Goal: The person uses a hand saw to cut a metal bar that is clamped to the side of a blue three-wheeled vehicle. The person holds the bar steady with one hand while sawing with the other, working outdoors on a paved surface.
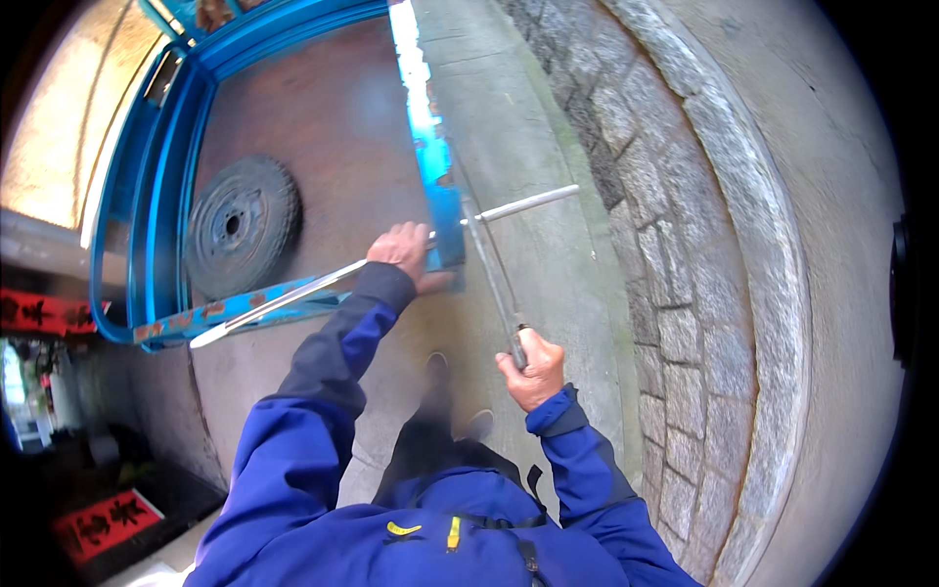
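A pale, slim pipe (284, 304) lies slantwise across the corner of a blue metal cart (430, 161), its right end sticking out past the side rail. My left hand (401, 252) is closed over the pipe at that corner, pressing it against the rail. In my right hand (535, 370) is the handle of a hacksaw (492, 277). The saw points away from me and crosses the pipe just outside the rail, where blade and pipe seem to touch. Blur hides the depth of any cut.
A wheel with a black tyre (235, 230) lies on the cart's rusty bed (333, 117). Grey concrete (509, 98) runs beside the cart, bordered on the right by a stone-block wall (680, 362). Red paper strips with dark writing (108, 523) are at lower left. My feet are below the cart's corner.
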A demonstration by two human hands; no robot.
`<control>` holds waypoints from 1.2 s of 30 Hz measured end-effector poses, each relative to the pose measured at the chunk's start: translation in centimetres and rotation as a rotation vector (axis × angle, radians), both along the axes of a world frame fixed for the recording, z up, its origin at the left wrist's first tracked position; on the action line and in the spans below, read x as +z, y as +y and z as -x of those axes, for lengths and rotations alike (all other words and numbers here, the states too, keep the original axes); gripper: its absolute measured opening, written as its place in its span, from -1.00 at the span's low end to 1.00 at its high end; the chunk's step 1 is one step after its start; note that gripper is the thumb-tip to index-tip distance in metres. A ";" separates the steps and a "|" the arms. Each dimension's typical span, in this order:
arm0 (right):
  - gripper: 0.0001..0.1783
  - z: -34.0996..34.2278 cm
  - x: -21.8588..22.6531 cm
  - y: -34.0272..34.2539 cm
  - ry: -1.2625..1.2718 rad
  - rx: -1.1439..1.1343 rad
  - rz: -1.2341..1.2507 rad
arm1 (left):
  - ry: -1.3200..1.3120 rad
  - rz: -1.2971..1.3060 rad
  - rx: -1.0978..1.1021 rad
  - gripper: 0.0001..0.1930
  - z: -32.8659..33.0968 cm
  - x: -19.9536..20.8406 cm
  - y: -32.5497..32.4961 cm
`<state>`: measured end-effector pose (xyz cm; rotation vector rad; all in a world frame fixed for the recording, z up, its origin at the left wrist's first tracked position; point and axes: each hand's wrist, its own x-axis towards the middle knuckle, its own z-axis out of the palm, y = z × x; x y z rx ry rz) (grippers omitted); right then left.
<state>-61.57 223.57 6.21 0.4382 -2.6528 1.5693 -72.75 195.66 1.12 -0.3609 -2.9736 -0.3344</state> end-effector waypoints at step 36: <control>-0.67 -1.4 0.1 1.6 0.072 0.022 -0.006 | -0.111 0.004 0.029 -0.20 0.3 0.8 1.1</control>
